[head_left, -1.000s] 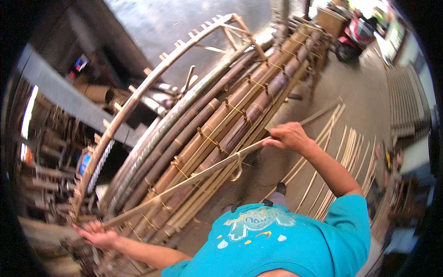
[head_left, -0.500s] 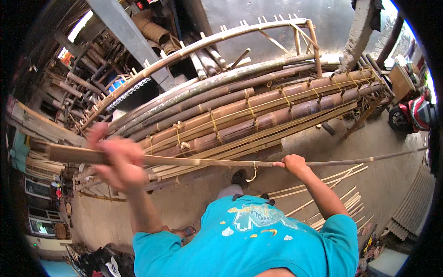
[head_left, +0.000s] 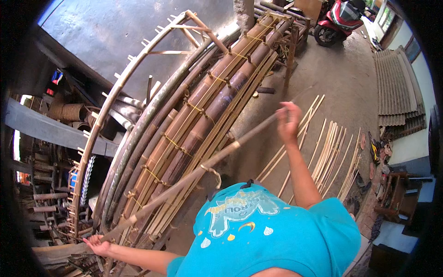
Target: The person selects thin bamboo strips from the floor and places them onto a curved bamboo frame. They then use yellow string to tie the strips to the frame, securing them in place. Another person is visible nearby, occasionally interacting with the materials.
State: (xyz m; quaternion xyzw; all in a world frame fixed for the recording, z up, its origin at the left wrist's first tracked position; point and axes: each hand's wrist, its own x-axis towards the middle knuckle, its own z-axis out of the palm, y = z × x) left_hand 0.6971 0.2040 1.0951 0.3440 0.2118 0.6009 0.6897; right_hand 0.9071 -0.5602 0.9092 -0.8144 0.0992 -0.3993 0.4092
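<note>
A long split bamboo strip [head_left: 214, 158] runs slantwise across the view, from lower left to upper right, in front of my body. My left hand [head_left: 98, 244] is closed round its lower left end. Farther up, my right hand [head_left: 289, 122] holds the strip between thumb and fingers; motion smears these fingertips and the strip's far end. A pale curled tie [head_left: 214, 176] hangs from the strip's middle. Beyond and partly behind it lies a rack of thick brown bamboo poles [head_left: 217, 108], bound with yellow cord and edged with narrow slats.
Thin pale bamboo sticks [head_left: 330, 150] lie on the floor at right. A curved bamboo rail with pegs [head_left: 110, 99] stands behind the rack. A red motorcycle [head_left: 339, 21] is parked at the far right, near stacked corrugated sheets [head_left: 399, 87]. A small wooden stand [head_left: 397, 198] is at right.
My view has turned to the right. The strip has swung from nearly level to a steep slant; my left hand is now low at its end, my right hand higher and farther out.
</note>
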